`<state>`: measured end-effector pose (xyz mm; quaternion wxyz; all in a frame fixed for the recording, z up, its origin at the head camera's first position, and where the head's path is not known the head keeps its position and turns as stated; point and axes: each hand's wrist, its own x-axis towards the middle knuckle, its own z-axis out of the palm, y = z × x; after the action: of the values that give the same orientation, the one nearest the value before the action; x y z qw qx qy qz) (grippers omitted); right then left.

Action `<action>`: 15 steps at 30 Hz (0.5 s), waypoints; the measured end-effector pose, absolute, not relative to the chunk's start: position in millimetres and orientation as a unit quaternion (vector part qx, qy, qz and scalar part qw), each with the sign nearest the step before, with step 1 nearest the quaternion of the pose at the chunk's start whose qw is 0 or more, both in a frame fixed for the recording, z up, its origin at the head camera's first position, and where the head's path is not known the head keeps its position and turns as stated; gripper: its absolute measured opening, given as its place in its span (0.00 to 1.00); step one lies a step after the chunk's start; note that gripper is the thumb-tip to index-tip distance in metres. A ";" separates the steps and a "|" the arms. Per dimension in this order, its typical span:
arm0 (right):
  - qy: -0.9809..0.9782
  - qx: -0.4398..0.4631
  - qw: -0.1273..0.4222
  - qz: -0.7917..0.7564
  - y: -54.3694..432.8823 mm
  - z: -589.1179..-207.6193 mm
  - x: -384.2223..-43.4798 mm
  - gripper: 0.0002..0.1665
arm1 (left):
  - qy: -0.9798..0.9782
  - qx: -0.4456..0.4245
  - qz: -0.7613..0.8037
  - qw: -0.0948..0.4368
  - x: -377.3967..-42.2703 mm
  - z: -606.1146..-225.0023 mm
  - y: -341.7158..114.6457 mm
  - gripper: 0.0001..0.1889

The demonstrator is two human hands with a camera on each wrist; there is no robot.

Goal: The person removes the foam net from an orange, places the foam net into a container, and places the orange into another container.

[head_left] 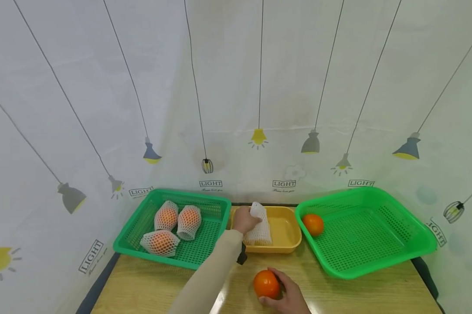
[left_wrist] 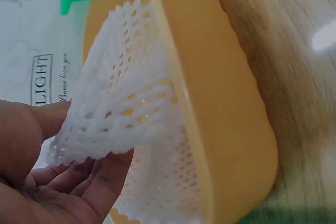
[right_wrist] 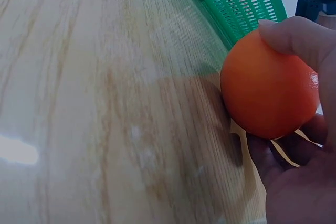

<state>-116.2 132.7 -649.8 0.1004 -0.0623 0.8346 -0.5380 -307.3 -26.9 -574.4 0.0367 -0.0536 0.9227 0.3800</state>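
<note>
My left hand (head_left: 244, 221) pinches a white foam net sleeve (left_wrist: 115, 98) between thumb and fingers, over the yellow tray (head_left: 284, 224). Below the held sleeve, more white netting (left_wrist: 157, 182) shows inside the tray in the left wrist view. On the table in front of the tray, my right hand (head_left: 286, 293) grips an orange (head_left: 266, 284), the thumb on one side and fingers curled round the other. The right wrist view shows the same orange (right_wrist: 270, 85) bare, close to the wooden surface.
On the left stands a dark green basket (head_left: 208, 259) with three net-wrapped fruits (head_left: 167, 216). A bright green basket (head_left: 353, 272) at the right holds one bare orange (head_left: 313, 224). Behind them hangs a white cloth (head_left: 236, 87) printed with lamps. Everything stands on a wooden table (head_left: 141, 283).
</note>
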 end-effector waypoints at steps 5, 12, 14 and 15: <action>0.838 -0.067 0.088 -0.534 134.2 -650.2 -115.5 0.52 | 0.951 -0.031 0.304 0.045 -310.3 -583.7 -23.1 0.17; 0.844 -0.075 0.083 -0.525 134.0 -652.7 -116.3 0.52 | 0.969 0.006 0.239 0.054 -309.0 -591.9 -22.6 0.19; 0.844 -0.074 0.086 -0.524 133.8 -652.6 -116.1 0.52 | 0.977 0.014 0.207 0.054 -306.8 -591.8 -23.4 0.20; 0.844 -0.074 0.089 -0.524 133.9 -652.3 -116.0 0.52 | 0.981 0.017 0.185 0.053 -305.3 -591.4 -23.8 0.21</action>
<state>-116.0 133.9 -652.3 0.0887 -0.0739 0.8439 -0.5239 -305.3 -23.8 -591.4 0.0534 0.0166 0.9811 0.1850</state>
